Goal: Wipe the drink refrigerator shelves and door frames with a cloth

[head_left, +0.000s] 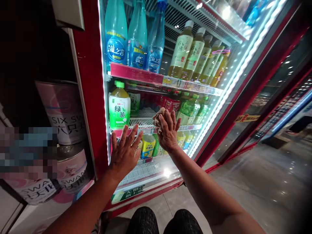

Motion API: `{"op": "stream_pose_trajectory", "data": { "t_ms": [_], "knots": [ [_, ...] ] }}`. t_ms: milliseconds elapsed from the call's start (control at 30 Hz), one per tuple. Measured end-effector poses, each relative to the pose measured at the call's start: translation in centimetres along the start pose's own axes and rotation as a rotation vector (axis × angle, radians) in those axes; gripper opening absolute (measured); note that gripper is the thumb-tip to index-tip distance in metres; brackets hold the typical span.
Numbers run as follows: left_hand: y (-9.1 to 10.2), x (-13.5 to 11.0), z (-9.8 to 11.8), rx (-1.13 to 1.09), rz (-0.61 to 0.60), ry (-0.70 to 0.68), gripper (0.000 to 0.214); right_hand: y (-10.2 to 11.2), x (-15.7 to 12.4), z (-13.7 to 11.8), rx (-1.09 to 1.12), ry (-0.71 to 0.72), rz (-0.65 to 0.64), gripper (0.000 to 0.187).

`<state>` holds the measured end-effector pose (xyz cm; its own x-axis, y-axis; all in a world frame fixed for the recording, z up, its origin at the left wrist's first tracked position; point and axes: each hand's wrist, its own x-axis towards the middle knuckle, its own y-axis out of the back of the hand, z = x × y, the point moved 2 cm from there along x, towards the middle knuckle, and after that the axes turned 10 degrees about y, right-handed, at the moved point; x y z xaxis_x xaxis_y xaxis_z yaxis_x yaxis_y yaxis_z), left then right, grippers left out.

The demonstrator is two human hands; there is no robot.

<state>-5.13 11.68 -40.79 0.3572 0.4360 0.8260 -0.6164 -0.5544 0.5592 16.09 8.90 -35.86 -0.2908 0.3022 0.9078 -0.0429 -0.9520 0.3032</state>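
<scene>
My left hand (pixel 124 150) lies flat with fingers spread against the glass door (pixel 156 97) of a red drinks fridge, low on its left side. My right hand (pixel 168 129) presses a crumpled brown cloth (pixel 157 117) to the same glass, just right of the left hand and a little higher. Behind the glass stands a green tea bottle (pixel 119 105) with a green cap, above my left hand.
Blue bottles (pixel 116 35) and several yellow tea bottles (pixel 195 55) fill the upper shelf. Large white drums (pixel 63 113) with lettering stack at the left beside the fridge's red frame (pixel 90 81). A grey tiled floor (pixel 255 188) stretches right, along more fridge doors.
</scene>
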Motion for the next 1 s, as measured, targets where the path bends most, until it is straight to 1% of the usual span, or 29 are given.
{"op": "stream_pose_trajectory", "data": {
  "t_ms": [67,133,200,233,333,400,433,467,533,567,600,633,700,767,800,833,900,967,1000],
  "knots": [
    [-0.2,-0.1,0.2,0.001,0.019,0.002,0.078,0.4,0.8,0.5,-0.021,0.005,0.018,0.056],
    [-0.2,-0.2,0.3,0.004,0.031,0.009,0.079,0.5,2.3,0.7,-0.045,-0.039,0.083,0.055],
    [-0.2,-0.4,0.2,0.013,0.032,0.022,0.076,0.2,3.4,0.2,-0.067,-0.059,0.136,0.053],
    [-0.2,-0.5,0.1,0.020,0.028,0.029,0.075,-0.1,3.6,-0.3,-0.073,-0.042,0.147,0.051],
    [-0.1,-0.9,-0.5,0.043,0.014,0.035,0.076,-0.7,2.7,-1.5,-0.066,0.095,0.127,0.049],
    [-0.3,-1.2,-0.9,0.054,0.014,0.028,0.079,-0.8,2.3,-1.5,-0.060,0.186,0.099,0.052],
    [-0.4,-1.3,-0.9,0.059,0.016,0.027,0.081,-0.8,2.4,-1.3,-0.057,0.198,0.092,0.054],
    [-0.5,-1.4,-0.9,0.064,0.018,0.028,0.083,-0.8,2.8,-1.1,-0.055,0.183,0.090,0.056],
    [-0.7,-1.5,-0.8,0.075,0.024,0.040,0.087,-0.8,3.9,-1.1,-0.047,0.105,0.102,0.059],
    [-0.8,-1.5,-0.7,0.080,0.027,0.048,0.089,-0.9,4.4,-1.4,-0.043,0.073,0.110,0.059],
    [-0.9,-1.5,-0.7,0.084,0.025,0.054,0.090,-0.9,4.7,-1.9,-0.040,0.072,0.119,0.059],
    [-0.9,-1.5,-0.8,0.087,0.020,0.057,0.091,-1.0,4.7,-2.5,-0.034,0.105,0.121,0.058],
    [-0.9,-1.7,-1.0,0.085,0.007,0.052,0.094,-1.0,4.4,-3.5,-0.020,0.224,0.103,0.057],
    [-0.9,-2.0,-1.4,0.081,0.003,0.028,0.099,-1.0,4.0,-4.0,-0.022,0.331,0.063,0.056],
    [-0.8,-2.2,-1.6,0.079,0.007,0.016,0.100,-1.0,4.0,-4.0,-0.029,0.356,0.048,0.054],
    [-0.8,-2.3,-1.7,0.080,0.013,0.008,0.102,-1.0,4.3,-3.9,-0.039,0.357,0.042,0.053],
    [-0.8,-2.4,-1.8,0.082,0.020,0.012,0.103,-1.0,5.2,-4.0,-0.051,0.309,0.051,0.052],
    [-0.7,-2.5,-1.7,0.074,0.029,0.026,0.104,-1.1,5.9,-4.5,-0.043,0.272,0.069,0.052],
    [-0.6,-2.5,-1.6,0.066,0.035,0.031,0.104,-1.1,6.0,-4.8,-0.032,0.278,0.064,0.053]
  ]
}}
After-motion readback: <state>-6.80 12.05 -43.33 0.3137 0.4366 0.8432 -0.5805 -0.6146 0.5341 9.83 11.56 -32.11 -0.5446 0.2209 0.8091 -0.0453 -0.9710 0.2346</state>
